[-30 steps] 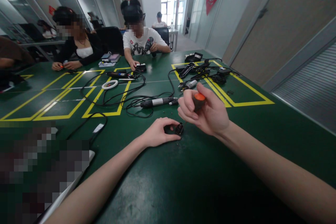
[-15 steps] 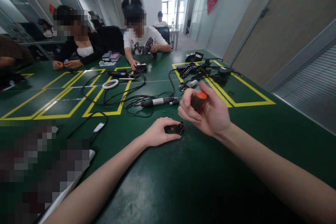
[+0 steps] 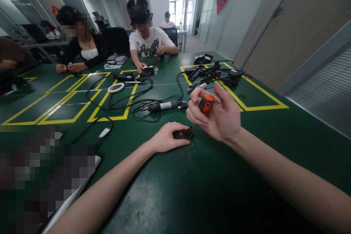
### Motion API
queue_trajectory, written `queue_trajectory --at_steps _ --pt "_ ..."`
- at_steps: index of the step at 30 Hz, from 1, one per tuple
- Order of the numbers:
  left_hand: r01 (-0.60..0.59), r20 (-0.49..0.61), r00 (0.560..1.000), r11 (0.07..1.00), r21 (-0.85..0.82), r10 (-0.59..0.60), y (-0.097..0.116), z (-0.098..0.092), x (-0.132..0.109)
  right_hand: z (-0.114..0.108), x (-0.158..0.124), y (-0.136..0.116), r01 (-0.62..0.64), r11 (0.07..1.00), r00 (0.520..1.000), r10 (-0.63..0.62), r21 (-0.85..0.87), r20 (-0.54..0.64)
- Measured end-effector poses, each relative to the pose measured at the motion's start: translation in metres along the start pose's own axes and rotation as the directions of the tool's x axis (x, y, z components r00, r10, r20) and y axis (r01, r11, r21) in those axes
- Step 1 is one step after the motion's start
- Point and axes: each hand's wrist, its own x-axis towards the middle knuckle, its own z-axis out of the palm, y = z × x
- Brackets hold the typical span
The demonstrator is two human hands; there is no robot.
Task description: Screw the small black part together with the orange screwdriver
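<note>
My left hand (image 3: 166, 139) rests on the green table (image 3: 208, 182) and pinches a small black part (image 3: 188, 132) between thumb and fingers. My right hand (image 3: 218, 115) is closed round a short screwdriver with an orange and black handle (image 3: 206, 103). Its thin shaft points down at the black part. The tip's contact is too small to make out.
A black and silver power tool (image 3: 164, 106) with tangled black cables lies just beyond my hands. A white tape ring (image 3: 115, 87) sits further left, more black tools (image 3: 211, 73) at the far right. Two people sit across the table handling tools. A blurred patch covers the near left.
My right hand has turned the screwdriver handle, and its fingers have spread a little. My left hand has stayed on the black part.
</note>
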Motion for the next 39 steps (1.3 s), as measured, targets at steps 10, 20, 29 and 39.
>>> queue_trajectory --at_steps 10,20,29,39 --pt "-0.011 0.006 1.0 0.999 -0.033 0.011 -0.0002 -0.0001 -0.0004 0.0027 0.0021 0.0006 -0.016 1.0 1.0 0.016 0.009 0.02" --pt "-0.014 0.003 1.0 0.999 -0.033 0.014 -0.0001 -0.0004 0.0002 0.0018 0.0007 0.0019 0.003 1.0 1.0 -0.003 0.013 0.012" --pt "-0.004 0.008 1.0 1.0 -0.013 0.004 0.0009 -0.0001 0.0001 0.002 0.0 0.0028 0.022 0.999 1.0 -0.022 0.029 0.014" --pt "-0.002 0.0 1.0 1.0 -0.026 0.002 0.0 -0.0001 0.0001 0.0041 0.0009 0.0029 0.003 1.0 1.0 -0.003 0.013 -0.002"
